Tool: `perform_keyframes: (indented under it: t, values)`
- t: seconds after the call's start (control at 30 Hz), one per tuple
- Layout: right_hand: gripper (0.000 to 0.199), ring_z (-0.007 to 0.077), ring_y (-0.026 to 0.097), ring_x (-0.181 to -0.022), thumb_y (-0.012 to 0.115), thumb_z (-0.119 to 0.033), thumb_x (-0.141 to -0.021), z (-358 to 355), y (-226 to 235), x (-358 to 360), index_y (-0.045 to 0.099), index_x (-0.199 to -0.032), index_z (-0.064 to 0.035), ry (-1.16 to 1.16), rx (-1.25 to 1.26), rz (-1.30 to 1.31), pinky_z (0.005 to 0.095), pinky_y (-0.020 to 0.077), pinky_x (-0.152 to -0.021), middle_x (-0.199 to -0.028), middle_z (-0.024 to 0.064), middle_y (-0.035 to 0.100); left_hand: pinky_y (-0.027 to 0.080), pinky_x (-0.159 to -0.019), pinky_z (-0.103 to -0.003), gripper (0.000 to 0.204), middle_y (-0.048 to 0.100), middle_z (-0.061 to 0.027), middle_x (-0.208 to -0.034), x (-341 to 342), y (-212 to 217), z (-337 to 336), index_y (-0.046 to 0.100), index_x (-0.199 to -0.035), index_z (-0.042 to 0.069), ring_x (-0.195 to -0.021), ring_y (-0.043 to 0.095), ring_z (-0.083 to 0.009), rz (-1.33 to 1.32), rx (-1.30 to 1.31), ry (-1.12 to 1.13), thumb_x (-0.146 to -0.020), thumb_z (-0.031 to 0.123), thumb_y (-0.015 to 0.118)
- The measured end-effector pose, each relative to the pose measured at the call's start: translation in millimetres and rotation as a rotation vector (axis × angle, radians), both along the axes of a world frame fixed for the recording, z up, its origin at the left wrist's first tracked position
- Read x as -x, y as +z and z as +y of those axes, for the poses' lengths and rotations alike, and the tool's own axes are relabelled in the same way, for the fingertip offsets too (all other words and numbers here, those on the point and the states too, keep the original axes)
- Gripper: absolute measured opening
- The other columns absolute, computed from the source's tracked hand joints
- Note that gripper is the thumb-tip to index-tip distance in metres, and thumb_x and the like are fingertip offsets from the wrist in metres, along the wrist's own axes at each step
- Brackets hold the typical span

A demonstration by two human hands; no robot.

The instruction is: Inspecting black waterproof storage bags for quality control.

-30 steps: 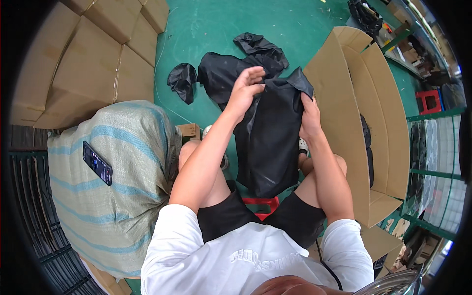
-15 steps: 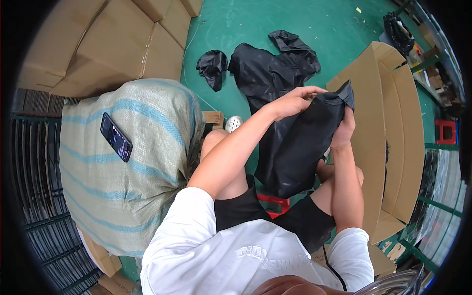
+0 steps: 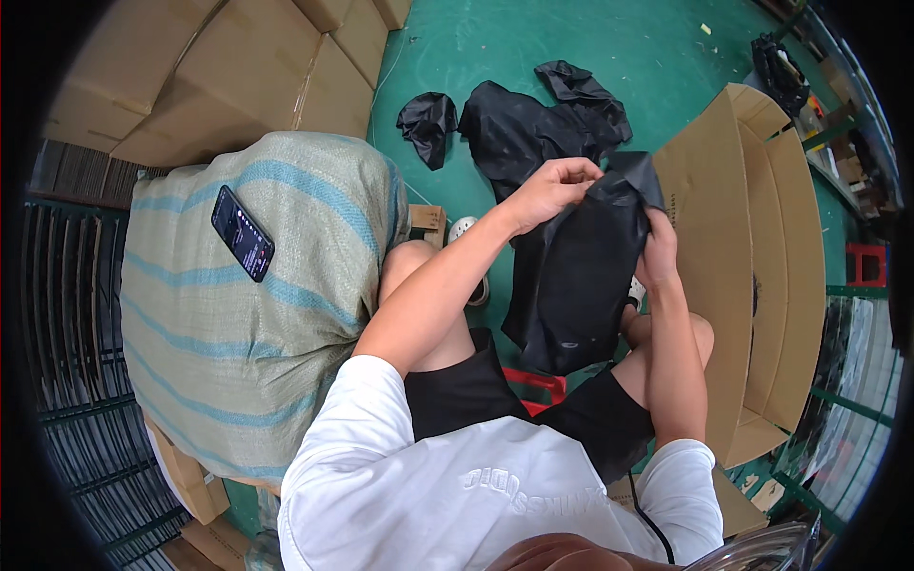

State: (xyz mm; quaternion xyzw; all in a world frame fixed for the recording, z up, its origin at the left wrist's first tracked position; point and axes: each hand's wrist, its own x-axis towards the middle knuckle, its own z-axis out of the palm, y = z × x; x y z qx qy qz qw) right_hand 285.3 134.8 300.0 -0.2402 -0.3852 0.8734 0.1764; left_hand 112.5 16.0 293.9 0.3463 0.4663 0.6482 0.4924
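Observation:
I sit on a low red stool (image 3: 539,383) and hold a black bag-like cloth piece (image 3: 571,281) upright over my knees. My left hand (image 3: 552,188) pinches its top edge. On the right side of that same edge, my right hand (image 3: 659,249) grips the cloth. The piece hangs down between my legs. Beyond it, on the green floor, lie a pile of black cloth pieces (image 3: 528,124) and one smaller black piece (image 3: 427,124).
An open brown cardboard box (image 3: 762,276) lies to my right. A large striped woven sack (image 3: 248,314) stands at my left with a dark phone (image 3: 243,233) on top. Stacked cartons (image 3: 219,76) fill the far left. Black wire racking (image 3: 67,381) borders the left.
The view has shifted right, so the sack and cartons sit further into the picture. Both hands still hold the black piece, and my left hand has moved along its top edge toward the right hand.

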Motion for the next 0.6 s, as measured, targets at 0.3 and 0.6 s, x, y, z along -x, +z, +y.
perform_keyframes:
  t: [0.3, 0.6]
  values:
    - [0.053, 0.0113, 0.056, -0.095, 0.050, 0.011, -0.087, -23, 11, 13, 0.046, -0.137, -0.0040, -0.211, -0.903, -0.020, 0.0226, 0.0421, -0.087, -0.108, 0.0068, 0.061, 0.044, -0.080, -0.025, 0.014, 0.058, 0.0020, -0.098, -10, -9, -4, 0.064, -0.104, 0.005, -0.087, 0.055, -0.0079, 0.031, -0.174, 0.238, -0.090, 0.007, 0.064]
    - [0.033, 0.0117, 0.057, -0.099, 0.052, 0.009, -0.088, -21, 8, 13, 0.062, -0.118, 0.0015, -0.139, -0.947, -0.003, 0.0257, 0.0432, -0.093, -0.107, 0.0048, 0.064, 0.048, -0.076, -0.027, 0.011, 0.068, -0.0078, -0.093, 0, 8, -7, 0.072, -0.091, 0.001, -0.090, 0.062, -0.0132, 0.689, -0.185, 0.417, -0.082, 0.005, 0.065]
